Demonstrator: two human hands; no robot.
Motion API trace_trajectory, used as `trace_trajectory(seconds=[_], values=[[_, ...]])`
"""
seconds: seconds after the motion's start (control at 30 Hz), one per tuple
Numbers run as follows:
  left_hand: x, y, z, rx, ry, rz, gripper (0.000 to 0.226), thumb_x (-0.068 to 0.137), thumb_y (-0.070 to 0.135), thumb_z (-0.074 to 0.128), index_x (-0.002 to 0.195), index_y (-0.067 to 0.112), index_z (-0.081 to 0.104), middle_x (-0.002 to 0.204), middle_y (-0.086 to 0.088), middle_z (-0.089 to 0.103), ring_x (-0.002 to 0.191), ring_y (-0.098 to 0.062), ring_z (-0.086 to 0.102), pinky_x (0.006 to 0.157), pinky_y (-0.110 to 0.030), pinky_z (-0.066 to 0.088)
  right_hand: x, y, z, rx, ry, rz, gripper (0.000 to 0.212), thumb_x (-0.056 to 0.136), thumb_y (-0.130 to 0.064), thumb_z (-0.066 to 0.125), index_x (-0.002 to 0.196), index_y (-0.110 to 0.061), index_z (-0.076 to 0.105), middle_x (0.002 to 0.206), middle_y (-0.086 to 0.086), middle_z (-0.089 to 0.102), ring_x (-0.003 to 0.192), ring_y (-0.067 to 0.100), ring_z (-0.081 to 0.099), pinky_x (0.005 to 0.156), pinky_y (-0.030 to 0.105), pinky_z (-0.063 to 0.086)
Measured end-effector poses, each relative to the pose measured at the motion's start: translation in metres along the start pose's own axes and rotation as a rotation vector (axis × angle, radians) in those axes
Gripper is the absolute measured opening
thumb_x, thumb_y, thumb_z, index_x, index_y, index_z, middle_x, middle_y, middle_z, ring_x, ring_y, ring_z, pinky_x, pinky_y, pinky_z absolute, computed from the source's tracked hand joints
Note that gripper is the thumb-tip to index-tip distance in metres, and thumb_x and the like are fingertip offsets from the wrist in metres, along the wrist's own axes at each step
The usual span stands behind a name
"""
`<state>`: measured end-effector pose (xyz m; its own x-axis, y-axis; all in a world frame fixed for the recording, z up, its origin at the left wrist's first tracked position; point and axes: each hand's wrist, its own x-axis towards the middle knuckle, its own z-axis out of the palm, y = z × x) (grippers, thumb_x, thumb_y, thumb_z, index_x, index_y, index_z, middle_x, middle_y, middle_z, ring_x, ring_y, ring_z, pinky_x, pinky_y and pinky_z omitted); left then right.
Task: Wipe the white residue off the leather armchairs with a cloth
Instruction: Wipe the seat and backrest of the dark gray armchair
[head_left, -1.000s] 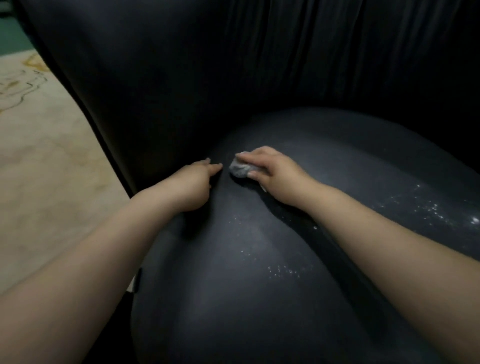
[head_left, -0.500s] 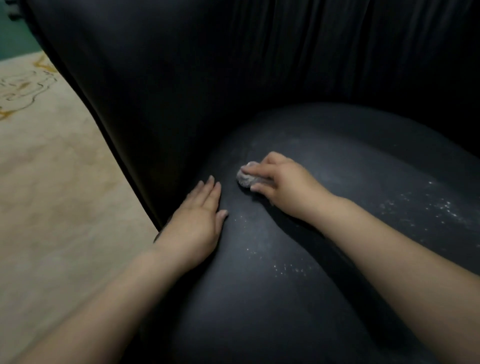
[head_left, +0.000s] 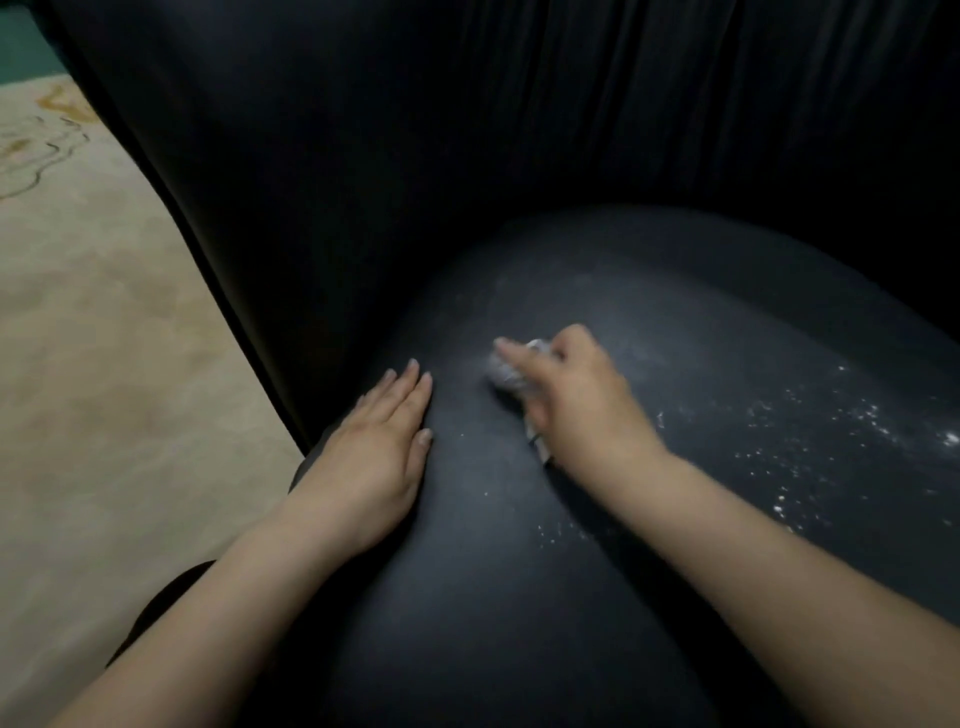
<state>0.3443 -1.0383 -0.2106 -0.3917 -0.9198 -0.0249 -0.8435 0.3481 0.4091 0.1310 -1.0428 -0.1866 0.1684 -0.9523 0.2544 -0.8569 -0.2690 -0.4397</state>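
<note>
A dark leather armchair fills the view, and its rounded seat cushion (head_left: 493, 597) lies under both my arms. My right hand (head_left: 576, 405) is closed on a small bunched grey-white cloth (head_left: 506, 374), which it presses onto the seat near the middle. My left hand (head_left: 376, 457) lies flat on the seat's left edge, fingers together and holding nothing. White residue (head_left: 852, 431) speckles the right side of the seat. A thinner scatter of white specks (head_left: 550, 532) lies just below my right wrist.
The chair's pleated dark backrest (head_left: 519, 156) rises behind the seat and curves round its left side. Beige patterned floor (head_left: 104, 364) lies to the left of the chair. A dark shape (head_left: 156, 608), perhaps the chair's base, shows low on the left.
My left hand has gone from a loose curl near the seat's rear to lying flat on its left edge. My right hand has drawn the cloth a little nearer and to the right.
</note>
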Motion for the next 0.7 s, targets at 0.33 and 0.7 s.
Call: trace_trajectory(seconds=[0.33,0.7], values=[[-0.014,0.005,0.003,0.151,-0.024,-0.013,0.069,0.093,0.051,0.012,0.153,0.024,-0.007,0.159,0.006,-0.017,0.143,-0.006,-0.018,0.115,-0.024,-0.011,-0.021,-0.012,0.001,0.009,0.012,-0.040,0.052,0.085,-0.015,0.063,0.135,-0.026,0.053,0.103,0.015,0.045,0.090,0.035,0.051,0.076,0.042,0.049],[-0.017,0.006,0.004,0.105,-0.035,-0.014,0.077,0.082,0.045,0.020,0.153,0.025,-0.004,0.159,0.005,-0.015,0.139,-0.001,-0.020,0.113,-0.022,-0.012,-0.034,-0.044,0.018,0.044,-0.013,-0.128,0.056,0.080,-0.011,0.067,0.133,-0.020,0.055,0.100,0.015,0.047,0.086,0.035,0.052,0.068,0.041,0.051]])
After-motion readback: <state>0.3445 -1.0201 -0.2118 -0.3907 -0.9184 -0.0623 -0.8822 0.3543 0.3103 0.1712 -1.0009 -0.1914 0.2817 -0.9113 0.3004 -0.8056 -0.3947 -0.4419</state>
